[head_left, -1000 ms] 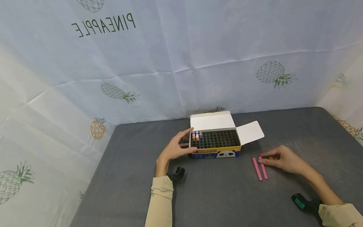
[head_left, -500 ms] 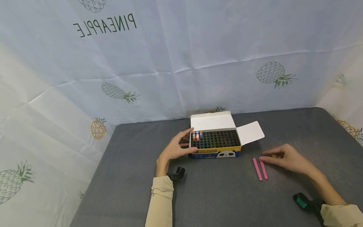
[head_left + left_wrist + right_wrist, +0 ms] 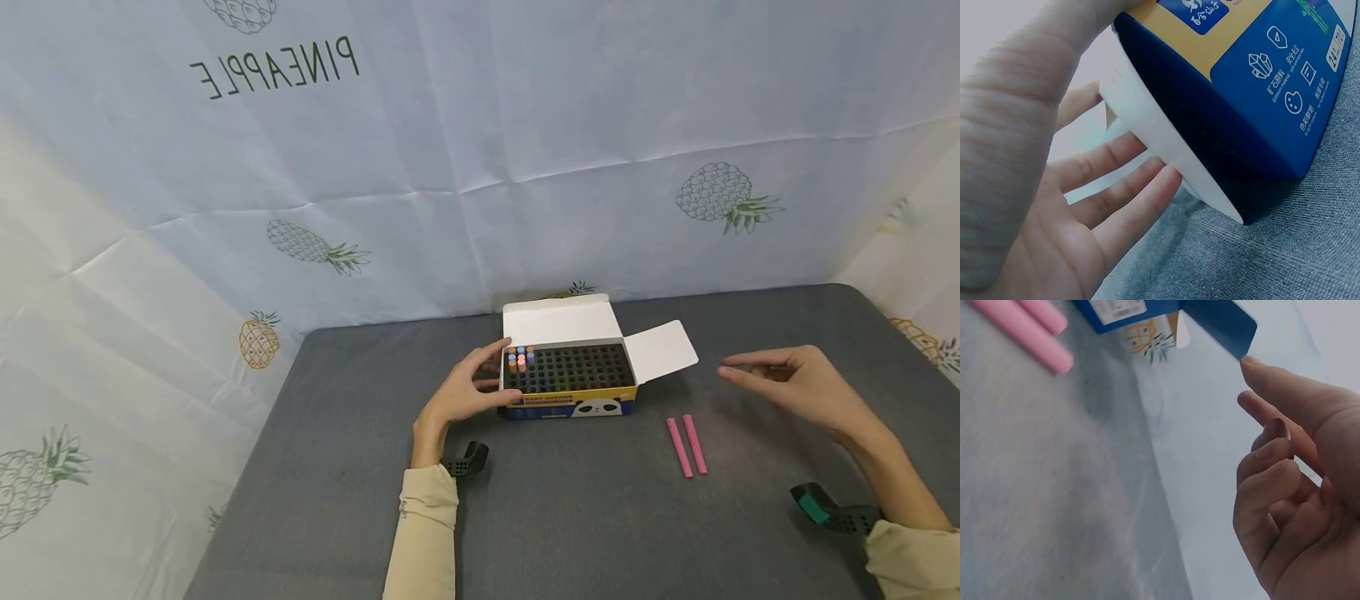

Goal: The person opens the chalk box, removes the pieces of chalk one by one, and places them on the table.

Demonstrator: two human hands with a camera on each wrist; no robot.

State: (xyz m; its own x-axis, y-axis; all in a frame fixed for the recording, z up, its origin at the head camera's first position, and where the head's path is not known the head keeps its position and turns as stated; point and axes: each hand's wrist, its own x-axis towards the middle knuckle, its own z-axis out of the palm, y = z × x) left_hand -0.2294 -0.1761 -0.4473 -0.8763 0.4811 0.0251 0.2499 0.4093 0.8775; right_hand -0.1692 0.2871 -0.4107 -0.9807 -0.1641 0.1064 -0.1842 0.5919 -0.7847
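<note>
A chalk box (image 3: 551, 408) with a blue and yellow front stands at the back middle, lid raised. Its black holed insert (image 3: 577, 367) holds several upright chalk sticks (image 3: 521, 359) at the left end, orange, blue and pink. My left hand (image 3: 459, 393) grips the left end, thumb on the front; in the left wrist view the fingertips touch its white end flap (image 3: 1166, 156). Two pink chalks, the left one (image 3: 680, 448) and the right one (image 3: 696, 444), lie side by side. Right of them my right hand (image 3: 806, 392) hovers with nothing in it, thumb and forefinger close together.
The box's white side flap (image 3: 662, 350) sticks out to the right, and its lid (image 3: 561, 321) leans back near the curtain (image 3: 480, 250). Grey cloth covers the table (image 3: 600, 517). Black wrist bands (image 3: 468, 460) sit on both arms.
My right hand has let go of the right pink chalk and moved up and to the right, away from the pair. The left hand and the box have stayed in place.
</note>
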